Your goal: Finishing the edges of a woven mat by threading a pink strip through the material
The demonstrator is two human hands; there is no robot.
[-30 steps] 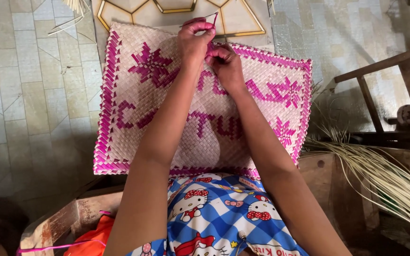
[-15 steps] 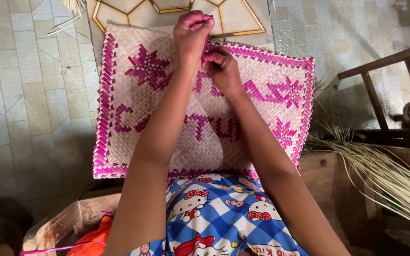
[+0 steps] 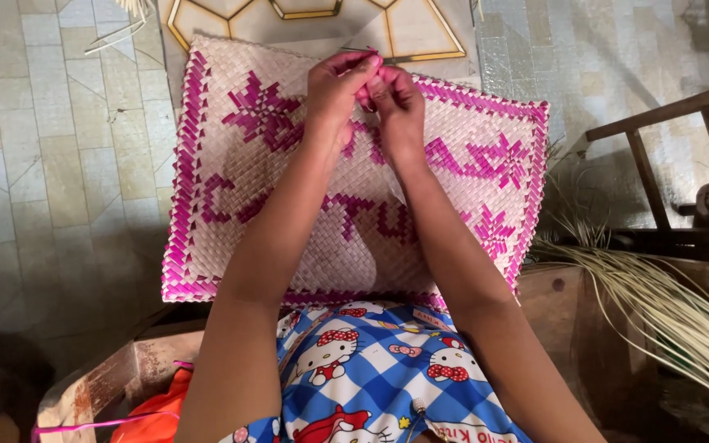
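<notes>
both hands are up at the 12 o'clock edge of the woven mat [image 3: 231, 205], a pale straw-coloured panel with a pink border, pink star shapes and pink lettering woven through it. the mat lies flat across the person's lap and out over the tiled floor [image 3: 59, 180], far edge away from the body. left hand [image 3: 338, 86] has its fingers curled in tight and pinched on a pink strip [image 3: 368, 56] right at the top border, thumb pressed against the fingertips. right hand [image 3: 395, 98] sits just beside it at about 3 o'clock, touching it, fingers also closed down in a pinch on the same spot of pink weave, though i can't tell exactly how much strip it has. a bundle of loose dry straw strands [image 3: 658, 303] fans out at 4 o'clock from the mat, by a wooden chair frame [image 3: 650, 164]. at 6 o'clock there's blue checked cartoon-print fabric [image 3: 371, 369] on the lap, and something orange [image 3: 153, 410] at 7 o'clock.
</notes>
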